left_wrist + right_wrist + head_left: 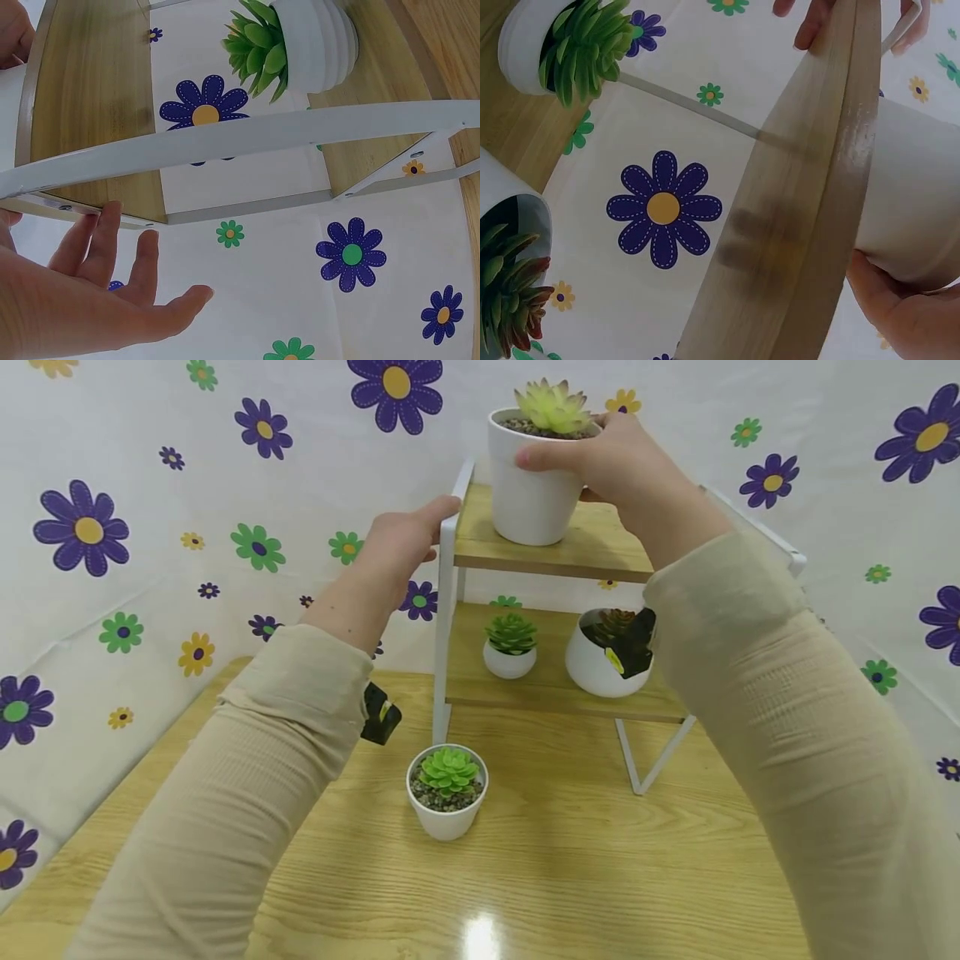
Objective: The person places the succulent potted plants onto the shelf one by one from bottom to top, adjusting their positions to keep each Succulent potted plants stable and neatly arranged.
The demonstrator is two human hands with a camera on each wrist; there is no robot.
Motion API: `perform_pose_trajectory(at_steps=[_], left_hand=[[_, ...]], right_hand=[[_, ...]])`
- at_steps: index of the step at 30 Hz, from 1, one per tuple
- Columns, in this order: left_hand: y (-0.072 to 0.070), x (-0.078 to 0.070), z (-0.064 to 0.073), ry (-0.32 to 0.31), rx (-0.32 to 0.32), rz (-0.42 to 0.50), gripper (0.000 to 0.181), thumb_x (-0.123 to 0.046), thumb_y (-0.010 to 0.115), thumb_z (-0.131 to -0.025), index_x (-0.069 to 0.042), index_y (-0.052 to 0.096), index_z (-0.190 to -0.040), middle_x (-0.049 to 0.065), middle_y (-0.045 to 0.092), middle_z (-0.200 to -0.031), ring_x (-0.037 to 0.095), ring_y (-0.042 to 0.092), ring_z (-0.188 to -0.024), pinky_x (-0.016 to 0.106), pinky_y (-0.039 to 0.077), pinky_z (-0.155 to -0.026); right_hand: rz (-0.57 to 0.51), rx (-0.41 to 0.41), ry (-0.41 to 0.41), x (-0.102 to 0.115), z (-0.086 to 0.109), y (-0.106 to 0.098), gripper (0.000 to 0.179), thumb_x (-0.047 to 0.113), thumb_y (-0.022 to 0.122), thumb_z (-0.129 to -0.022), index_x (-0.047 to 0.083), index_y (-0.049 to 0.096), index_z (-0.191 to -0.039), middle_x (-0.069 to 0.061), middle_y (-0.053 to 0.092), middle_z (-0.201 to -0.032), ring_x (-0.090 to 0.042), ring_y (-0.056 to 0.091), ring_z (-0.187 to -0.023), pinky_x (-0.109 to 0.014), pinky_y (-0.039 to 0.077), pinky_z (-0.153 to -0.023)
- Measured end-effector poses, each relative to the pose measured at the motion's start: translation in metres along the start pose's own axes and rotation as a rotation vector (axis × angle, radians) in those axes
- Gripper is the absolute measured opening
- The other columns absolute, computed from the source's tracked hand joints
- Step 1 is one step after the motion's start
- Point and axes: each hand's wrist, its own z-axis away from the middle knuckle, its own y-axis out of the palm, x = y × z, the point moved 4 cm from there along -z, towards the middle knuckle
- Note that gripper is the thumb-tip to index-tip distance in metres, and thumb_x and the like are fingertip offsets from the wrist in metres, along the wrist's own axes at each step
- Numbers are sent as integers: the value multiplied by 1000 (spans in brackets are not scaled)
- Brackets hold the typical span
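My right hand (626, 460) grips a large white pot (528, 485) by its rim side, thumb in front. A pale yellow-green succulent (553, 408) grows in it. The pot is upright at the upper board (600, 543) of a two-tier plant shelf; whether its base touches the wood cannot be told. With my left hand (397, 547) I hold the shelf's white frame (445, 585) at its upper left corner. In the left wrist view, some fingertips (112, 214) meet the frame from below. Green and reddish succulents in a small white pot (510, 662) and a rounded white pot (592, 667) occupy the lower board.
Another white pot (447, 822) with a green succulent stands on the wooden table (570, 868), in front of the shelf's left leg. Behind everything hangs a white cloth (300, 468) with printed flowers. Black wrist devices partly cover the rounded pot.
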Motion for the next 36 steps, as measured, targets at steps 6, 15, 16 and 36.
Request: perform_pose_trajectory(at_steps=[6, 15, 16, 36], left_hand=[[-1, -1, 2, 6, 5, -5, 64, -58, 45, -90, -23, 38, -142, -9, 42, -145, 14, 34, -135, 43, 19, -116], [2, -3, 2, 15, 9, -5, 62, -58, 45, -90, -23, 39, -142, -9, 42, -145, 13, 35, -135, 42, 20, -116], [2, -3, 1, 15, 7, -7, 62, -58, 45, -91, -24, 39, -142, -9, 42, -145, 13, 35, -135, 42, 20, -116], [0, -2, 3, 10, 5, -2, 63, -58, 45, -90, -23, 39, -142, -8, 42, -145, 15, 34, -135, 44, 19, -116]], right_hand=[[-25, 1, 15, -1, -2, 3, 77, 43, 71, -78, 20, 31, -140, 4, 44, -138, -14, 43, -123, -34, 36, -105], [-67, 23, 28, -4, 2, 5, 76, 43, 67, -82, 21, 26, -142, 3, 36, -144, -16, 38, -130, -46, 39, -104], [-64, 26, 33, -4, 3, 5, 77, 44, 66, -82, 21, 24, -142, 4, 35, -145, -17, 37, -131, -46, 40, -104], [140, 225, -64, -35, 90, -3, 98, 54, 63, -82, 24, 0, -151, -4, 22, -154, -28, 40, -133, -52, 28, -111]])
